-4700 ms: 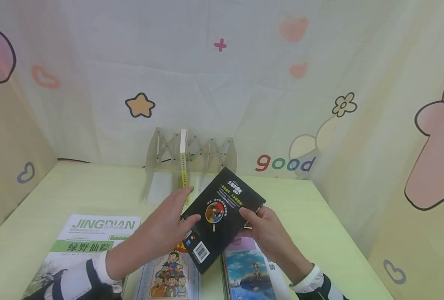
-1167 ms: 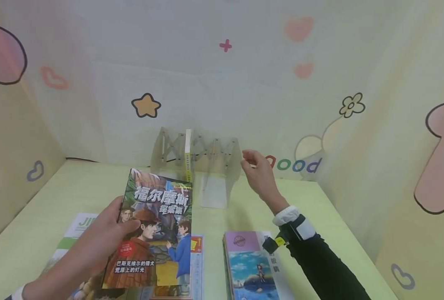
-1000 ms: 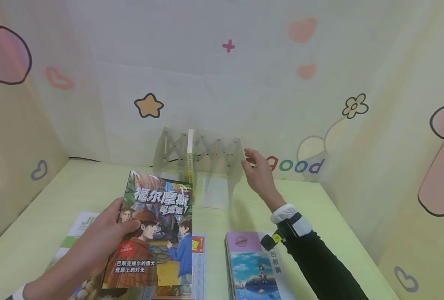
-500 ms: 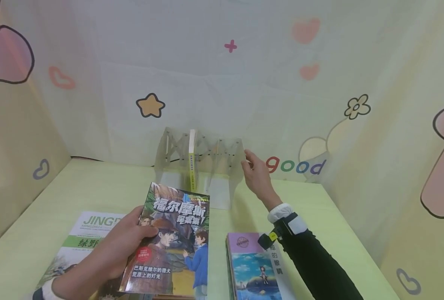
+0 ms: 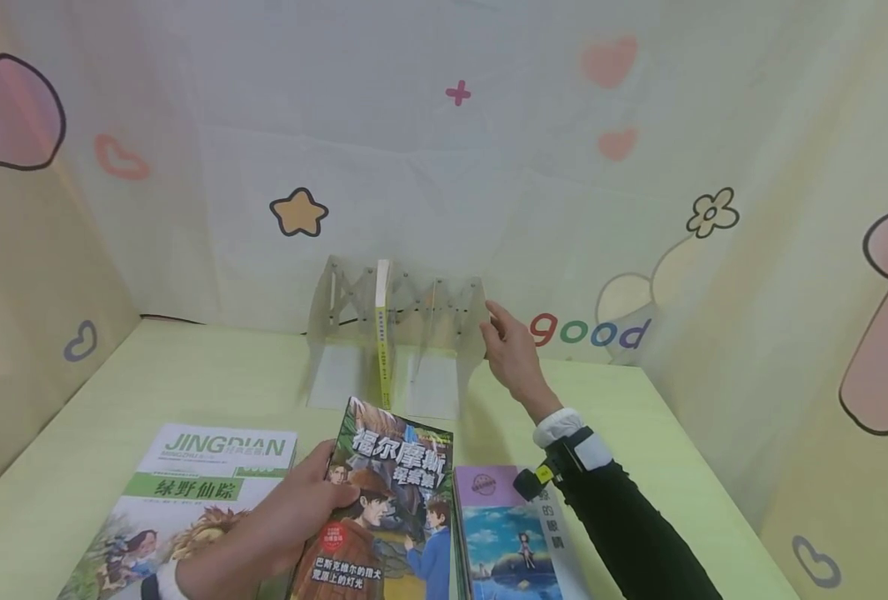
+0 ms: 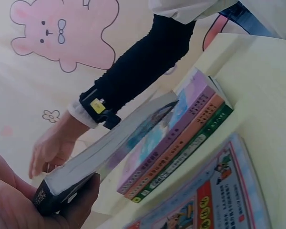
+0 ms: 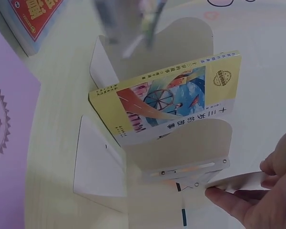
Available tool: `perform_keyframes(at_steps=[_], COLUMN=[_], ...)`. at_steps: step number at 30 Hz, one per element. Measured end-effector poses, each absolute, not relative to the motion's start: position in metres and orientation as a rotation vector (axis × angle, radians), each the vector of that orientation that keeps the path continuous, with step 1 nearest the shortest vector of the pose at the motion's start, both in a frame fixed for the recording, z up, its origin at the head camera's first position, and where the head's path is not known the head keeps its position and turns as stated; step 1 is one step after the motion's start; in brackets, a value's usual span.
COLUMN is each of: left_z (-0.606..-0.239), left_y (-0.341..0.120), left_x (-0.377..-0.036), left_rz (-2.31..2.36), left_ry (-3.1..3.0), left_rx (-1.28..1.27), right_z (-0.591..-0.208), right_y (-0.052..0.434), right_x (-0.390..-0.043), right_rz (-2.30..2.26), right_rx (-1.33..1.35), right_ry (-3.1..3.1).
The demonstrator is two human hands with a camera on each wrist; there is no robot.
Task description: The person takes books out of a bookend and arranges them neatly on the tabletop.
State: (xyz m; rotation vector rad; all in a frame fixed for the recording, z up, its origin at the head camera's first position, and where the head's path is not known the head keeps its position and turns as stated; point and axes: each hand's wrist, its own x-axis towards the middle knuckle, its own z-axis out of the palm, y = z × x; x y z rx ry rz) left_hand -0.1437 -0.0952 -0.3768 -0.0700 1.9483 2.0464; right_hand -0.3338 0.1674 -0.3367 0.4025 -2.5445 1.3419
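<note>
My left hand [image 5: 297,512] grips a paperback book [image 5: 384,521], thumb across its illustrated front cover. In the left wrist view, the book's white page edges [image 6: 105,138] show above my fingers. My right hand [image 5: 515,354] is at the right end of an expandable book rack [image 5: 326,312]. In the right wrist view, its thumb and fingers pinch the edge of the rack's end plate [image 7: 243,181]. One yellow-and-white book [image 7: 167,100] stands upright between the rack's dividers, its yellow spine [image 5: 383,350] facing front in the head view.
At the front left lies a large white-and-green book [image 5: 189,487]. A stack of books [image 5: 507,542] with a purple top cover lies right of the held paperback. Left of that stack, a blue-bordered book [image 6: 219,195] lies flat. A patterned curtain [image 5: 384,167] hangs behind the table.
The paperback has been turned from its black back to its front cover, and lately moves right and down in my left hand. My right hand has left it for the rack's right end.
</note>
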Motion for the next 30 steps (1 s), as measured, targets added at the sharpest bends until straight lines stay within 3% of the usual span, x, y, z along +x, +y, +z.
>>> perform_keyframes(at_steps=[30], left_z=[-0.401], left_y=[-0.095], left_x=[-0.140], left_rz=[1.758], left_ry=[2.143], left_rx=[-0.286], right_z=[-0.337], right_y=[0.168], right_x=[-0.333], right_rz=[1.369], right_rx=[0.426], right_ry=[-2.561])
